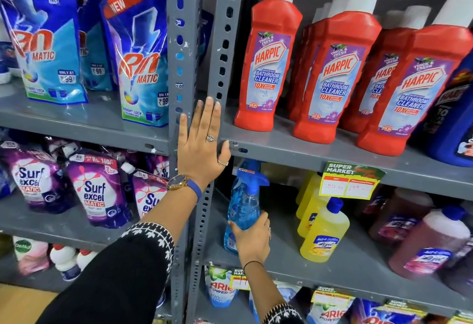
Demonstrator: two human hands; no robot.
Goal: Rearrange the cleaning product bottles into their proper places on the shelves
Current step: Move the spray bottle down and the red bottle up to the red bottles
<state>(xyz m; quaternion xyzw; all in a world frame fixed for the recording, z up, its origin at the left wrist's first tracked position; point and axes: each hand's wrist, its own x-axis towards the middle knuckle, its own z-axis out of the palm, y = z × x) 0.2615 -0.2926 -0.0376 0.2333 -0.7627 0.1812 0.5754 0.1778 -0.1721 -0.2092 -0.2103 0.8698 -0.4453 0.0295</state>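
I am bracing my left hand (202,142), fingers spread wide and flat, against the grey upright post (183,67) at the centre of the frame, holding nothing; it is likely steadying me while I reach lower. My right hand (252,240), lower centre, is wrapping around the body of a blue spray bottle (244,200), gripping it low so the trigger head is staying upright and clearing the underside of the shelf edge (307,153) just above it (a tight gap there, judging by how close the nozzle sits).

The bottle is standing at the left end of the middle shelf, right beside the post, with a dark open stretch between it and the yellow bottles (323,231) to the right of centre. That gap is looking like the easiest room to slide into. The red bathroom cleaner bottles (268,52) are filling the upper right shelf, standing close together, and detergent pouches (138,57) are crowding the upper left bay, so little space is showing there.
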